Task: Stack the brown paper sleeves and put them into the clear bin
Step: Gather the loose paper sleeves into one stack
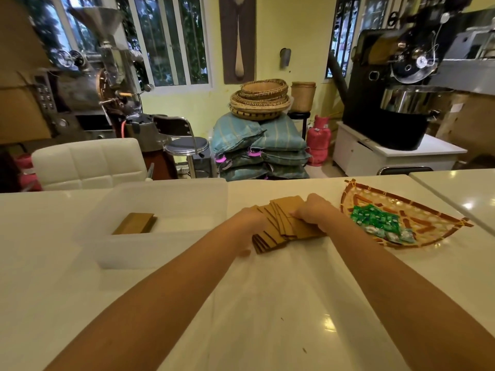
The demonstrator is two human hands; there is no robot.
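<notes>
A loose, fanned pile of brown paper sleeves (278, 223) lies on the white table at mid-frame. My left hand (247, 219) rests against the pile's left side, and my right hand (313, 210) presses down on its right side with curled fingers. Both hands touch the sleeves. To the left stands the clear bin (160, 250), and a small neat stack of brown sleeves (135, 223) lies inside it. The parts of the pile beneath my hands are hidden.
A woven tray (442, 218) with green wrapped packets (375, 218) sits to the right of the pile. The white table (267, 303) stretches toward me. A white chair (88, 162) stands beyond the table's far edge.
</notes>
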